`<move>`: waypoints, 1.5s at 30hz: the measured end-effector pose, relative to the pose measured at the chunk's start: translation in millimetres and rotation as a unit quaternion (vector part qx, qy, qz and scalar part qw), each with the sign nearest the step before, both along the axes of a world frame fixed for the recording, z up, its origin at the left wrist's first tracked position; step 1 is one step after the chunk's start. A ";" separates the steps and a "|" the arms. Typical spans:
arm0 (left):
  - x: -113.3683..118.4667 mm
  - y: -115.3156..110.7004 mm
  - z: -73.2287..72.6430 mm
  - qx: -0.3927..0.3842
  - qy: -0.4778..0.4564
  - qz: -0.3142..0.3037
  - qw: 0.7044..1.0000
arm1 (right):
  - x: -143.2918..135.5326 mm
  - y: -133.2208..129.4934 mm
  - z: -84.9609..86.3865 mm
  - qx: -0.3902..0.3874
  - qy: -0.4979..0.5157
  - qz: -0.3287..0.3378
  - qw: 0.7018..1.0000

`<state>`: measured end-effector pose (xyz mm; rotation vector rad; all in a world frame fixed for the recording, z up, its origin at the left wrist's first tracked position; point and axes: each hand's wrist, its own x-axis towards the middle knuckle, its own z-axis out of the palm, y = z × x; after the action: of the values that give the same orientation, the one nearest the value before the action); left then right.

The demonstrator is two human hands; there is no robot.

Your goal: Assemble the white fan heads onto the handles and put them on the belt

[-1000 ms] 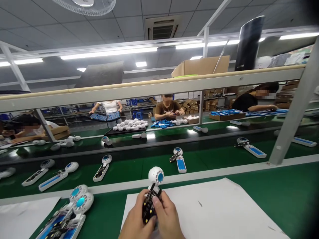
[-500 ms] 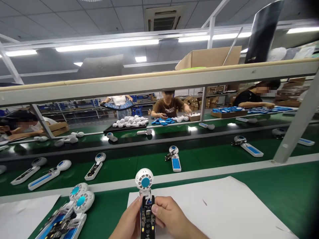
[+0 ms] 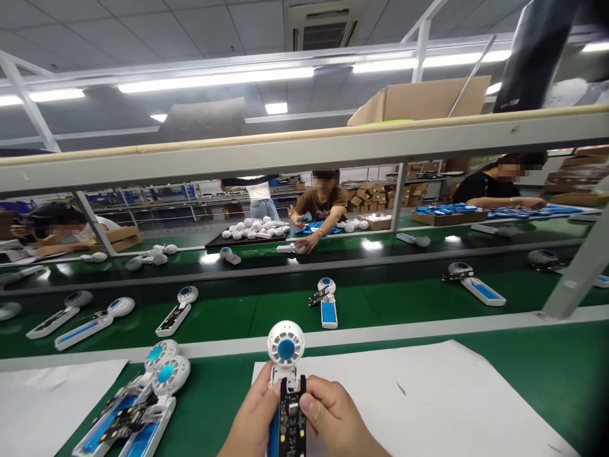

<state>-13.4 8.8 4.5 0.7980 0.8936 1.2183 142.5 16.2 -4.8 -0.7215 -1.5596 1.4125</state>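
In the middle of the head view a small white handheld fan [image 3: 286,343] with a round vented head and blue centre points away from me. My left hand [image 3: 252,412] is closed around the left side of its handle. Between thumb and fingers, my right hand [image 3: 335,416] grips the right edge of the black circuit board [image 3: 292,419] that lies over the handle. A strip of the blue part [image 3: 273,435] inside the handle shows left of the board. The handle's lower end is cut off by the frame.
Two opened fans [image 3: 165,376] with exposed boards lie at my left. White paper [image 3: 404,393] covers the bench under my hands. Beyond a pale rail, several fans ride the green belt [image 3: 266,311]. A slanted post [image 3: 578,279] stands at right. Co-workers sit across the line.
The board has shifted right against the handle, uncovering a blue strip on its left. Both hands keep their hold. Across the line, a co-worker's hand has reached a fan on the far belt.
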 end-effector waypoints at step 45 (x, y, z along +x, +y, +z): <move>4.1 -14.0 -13.7 0.214 0.167 -0.046 0.961 | -14.0 -18.4 -1.4 -0.081 -0.008 -0.157 0.984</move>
<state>-9.3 -5.2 -9.2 1.4110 0.8593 1.2304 128.5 -2.2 -6.3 -1.0297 -1.2841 1.3064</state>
